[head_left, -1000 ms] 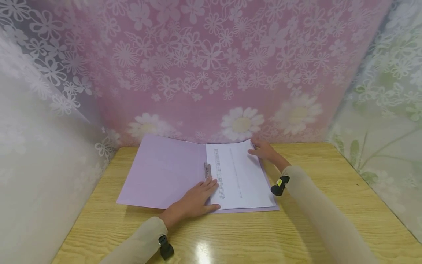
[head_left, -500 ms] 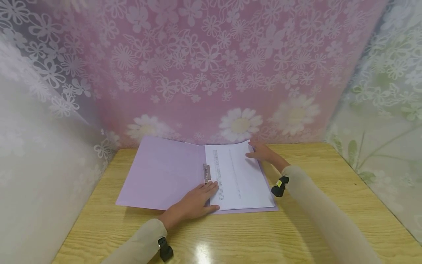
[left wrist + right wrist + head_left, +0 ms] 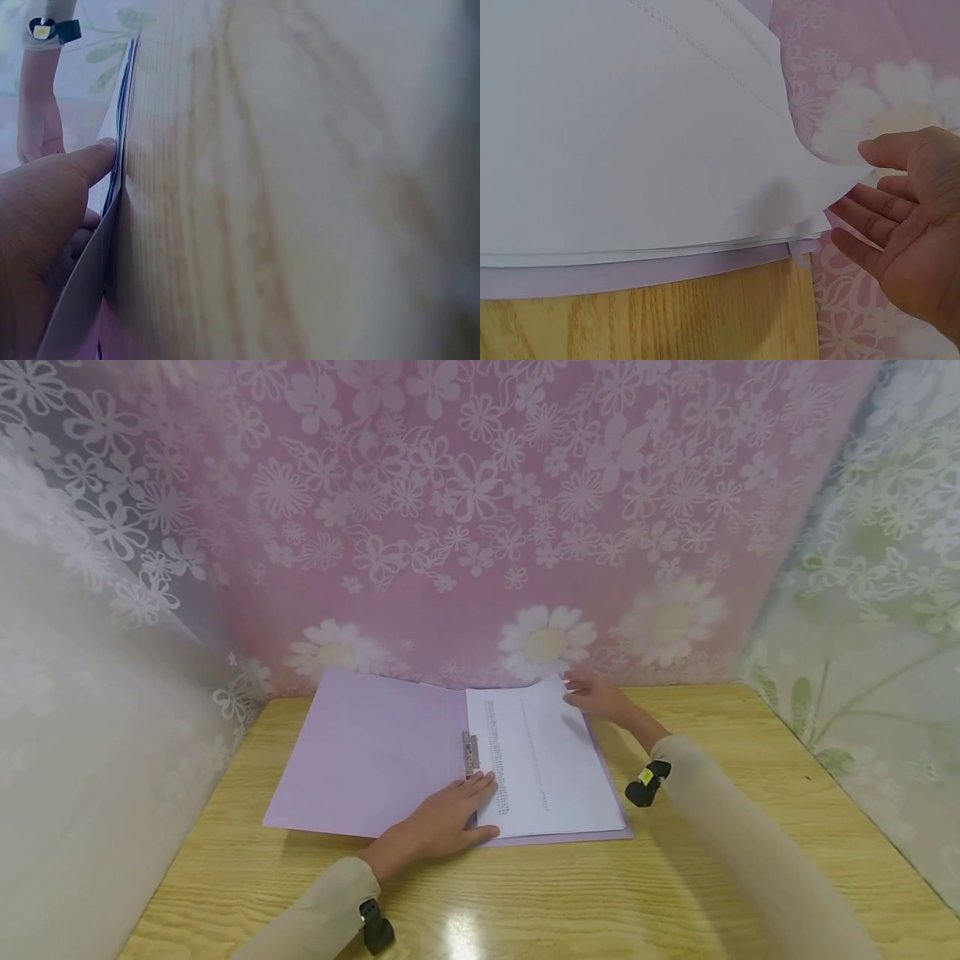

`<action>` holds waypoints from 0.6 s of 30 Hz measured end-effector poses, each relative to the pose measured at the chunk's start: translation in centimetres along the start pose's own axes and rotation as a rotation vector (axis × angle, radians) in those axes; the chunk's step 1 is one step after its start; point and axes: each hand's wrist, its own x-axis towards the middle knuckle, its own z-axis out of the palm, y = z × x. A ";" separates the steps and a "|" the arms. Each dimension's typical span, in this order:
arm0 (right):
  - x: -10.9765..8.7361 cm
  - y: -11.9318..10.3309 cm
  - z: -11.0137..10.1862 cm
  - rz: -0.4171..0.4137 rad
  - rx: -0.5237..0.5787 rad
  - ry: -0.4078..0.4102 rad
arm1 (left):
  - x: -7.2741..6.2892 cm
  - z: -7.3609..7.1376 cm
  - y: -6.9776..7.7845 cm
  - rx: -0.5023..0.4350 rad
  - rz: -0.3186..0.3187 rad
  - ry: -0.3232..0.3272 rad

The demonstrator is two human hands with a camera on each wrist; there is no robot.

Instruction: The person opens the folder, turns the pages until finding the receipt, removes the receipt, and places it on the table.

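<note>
A lilac folder (image 3: 360,752) lies spread on the table, a metal clip (image 3: 470,753) at its spine. White printed sheets (image 3: 551,760) fill its right side. My left hand (image 3: 446,818) rests on the spine's near end, fingers straight over the sheets' left edge; in the left wrist view its thumb (image 3: 94,161) lies at the edge of the stack. At the far right corner is my right hand (image 3: 600,697). In the right wrist view the top sheet's corner (image 3: 847,176) curls up over its fingers (image 3: 874,206), while the thumb (image 3: 885,150) stands slightly apart above.
The folder lies on a wood-grain table (image 3: 540,893). A pink flowered cloth (image 3: 480,568) hangs right behind it, with pale cloth (image 3: 90,693) on the left and flowered cloth (image 3: 885,652) on the right. Black wrist cameras (image 3: 648,783) sit over both sleeves.
My right hand has shifted slightly up and away at the far corner, and the sheet's corner now lifts higher. My left hand and the folder stay in place.
</note>
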 end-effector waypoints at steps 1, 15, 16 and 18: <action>-0.1 -0.2 -0.1 0.008 0.001 -0.002 | 0.0 0.0 0.0 -0.001 0.001 0.000; -5.4 -1.7 -1.2 0.083 0.208 -0.205 | 0.1 0.3 -0.2 -0.004 -0.004 -0.002; -5.8 -1.7 -1.2 0.082 0.225 -0.215 | 0.1 0.2 -0.2 -0.006 -0.002 0.000; -6.5 -1.7 -0.9 0.074 0.263 -0.235 | 0.1 0.2 -0.3 -0.004 0.001 0.004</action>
